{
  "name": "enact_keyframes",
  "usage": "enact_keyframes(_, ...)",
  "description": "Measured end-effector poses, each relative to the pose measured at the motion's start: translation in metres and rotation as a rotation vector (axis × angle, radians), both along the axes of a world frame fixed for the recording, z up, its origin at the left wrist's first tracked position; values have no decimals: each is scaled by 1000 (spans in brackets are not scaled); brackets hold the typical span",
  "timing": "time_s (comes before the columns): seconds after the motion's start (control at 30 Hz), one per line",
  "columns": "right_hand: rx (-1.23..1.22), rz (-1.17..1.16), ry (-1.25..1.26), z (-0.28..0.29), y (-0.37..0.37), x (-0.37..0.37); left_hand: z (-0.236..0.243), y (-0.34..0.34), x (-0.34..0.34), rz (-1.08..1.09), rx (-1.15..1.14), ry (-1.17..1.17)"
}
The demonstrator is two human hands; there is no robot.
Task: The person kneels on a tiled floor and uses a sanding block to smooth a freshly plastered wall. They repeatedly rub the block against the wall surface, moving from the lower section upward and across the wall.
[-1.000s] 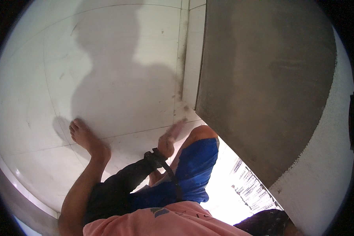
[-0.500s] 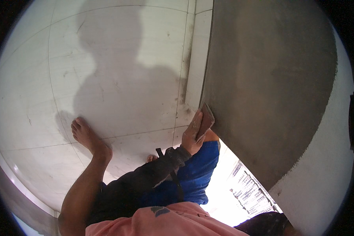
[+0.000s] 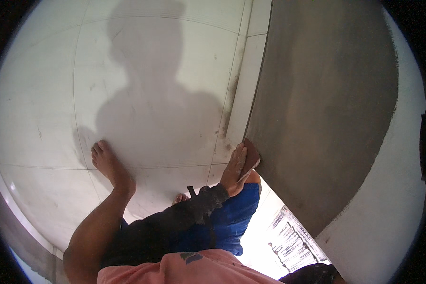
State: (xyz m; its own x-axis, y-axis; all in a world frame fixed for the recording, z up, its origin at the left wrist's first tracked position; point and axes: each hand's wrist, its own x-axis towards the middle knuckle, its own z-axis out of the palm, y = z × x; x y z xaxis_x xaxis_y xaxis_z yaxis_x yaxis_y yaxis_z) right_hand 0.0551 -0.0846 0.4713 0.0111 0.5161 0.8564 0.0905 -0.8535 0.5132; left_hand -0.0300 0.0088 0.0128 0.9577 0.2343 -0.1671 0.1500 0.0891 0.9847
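One pink cloth shirt shows nearest me, below and left of my landmark, the large dark grey plastered panel. From my remote post I see a dusty black right sleeve below the panel's lower corner, but I cannot tell the right hand's grip. Blue cloth shorts sit left of the panel's slanting lower edge; across them a black left sleeve leads to the left hand, gripping a thin reddish-brown sheet that touches the panel's left corner. Well left of the panel, a bare foot rests on the pale tiled floor.
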Motion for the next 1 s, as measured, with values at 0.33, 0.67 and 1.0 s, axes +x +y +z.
enact_keyframes(0.33,-9,1,24,-3,6,4,9,-3,2,66,-13,13)
enact_keyframes(0.67,-23,15,37,-5,8,7,-6,-16,4,51,0,3)
enact_keyframes(1.0,-23,29,36,-6,11,7,-42,241,-133,761,749,797)
